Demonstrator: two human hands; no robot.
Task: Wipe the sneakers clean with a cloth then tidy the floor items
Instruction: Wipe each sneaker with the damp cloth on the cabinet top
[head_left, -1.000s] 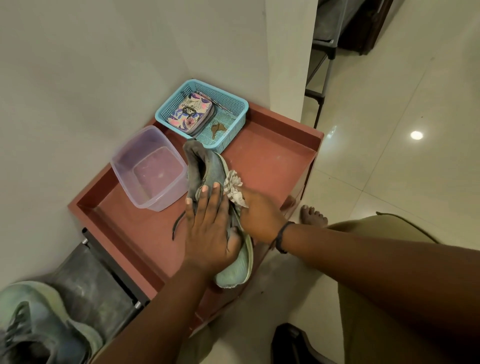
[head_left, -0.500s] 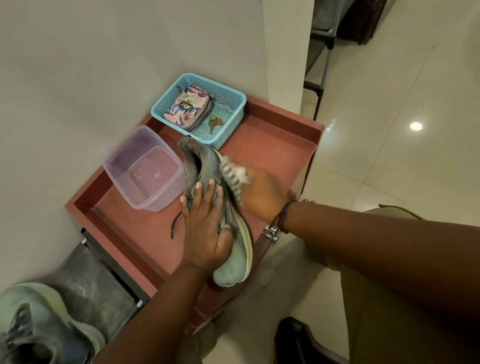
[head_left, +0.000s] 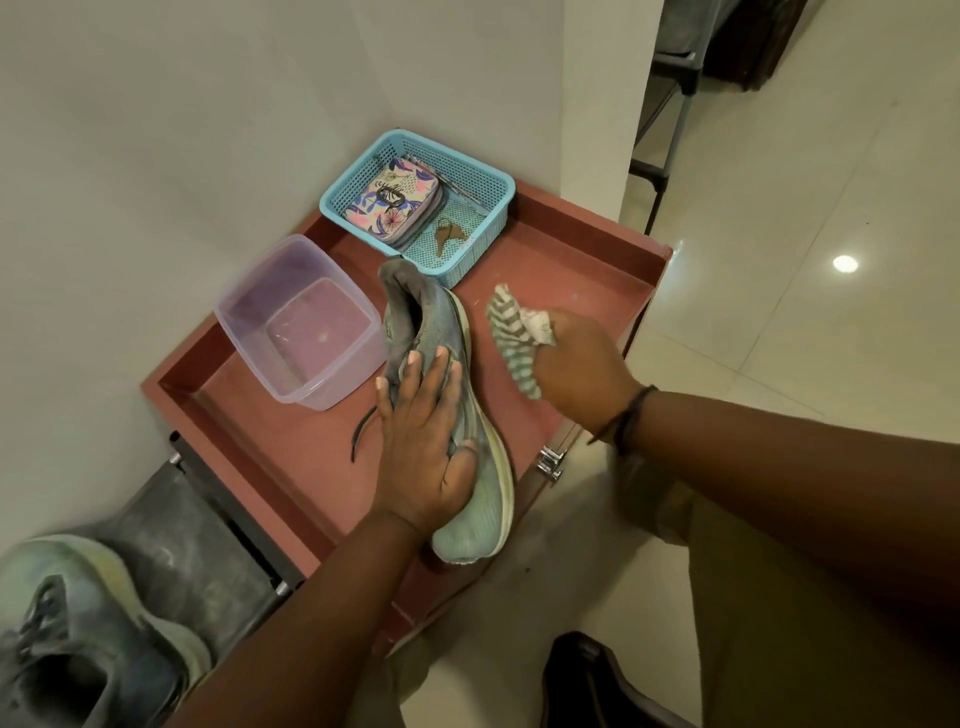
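Note:
A pale green and grey sneaker (head_left: 480, 499) lies on its side on the red-brown tray top (head_left: 561, 270), toe toward me. My left hand (head_left: 423, 441) lies over its upper, fingers laid flat across it and thumb hooked round the side, holding it down. My right hand (head_left: 582, 369) grips a striped grey and white cloth (head_left: 511, 338) just right of the sneaker, lifted clear of it. The second sneaker (head_left: 78, 634) sits at the lower left on a dark shelf.
A clear plastic tub (head_left: 249, 312) stands left of the sneaker. A blue mesh basket (head_left: 488, 192) with a floral pouch and keys sits at the back. Wall to the left, tiled floor (head_left: 779, 208) to the right, a dark shoe (head_left: 587, 680) below.
My right hand with the cloth has lifted off the sneaker's side and moved right, away from it. My left hand stays on the sneaker.

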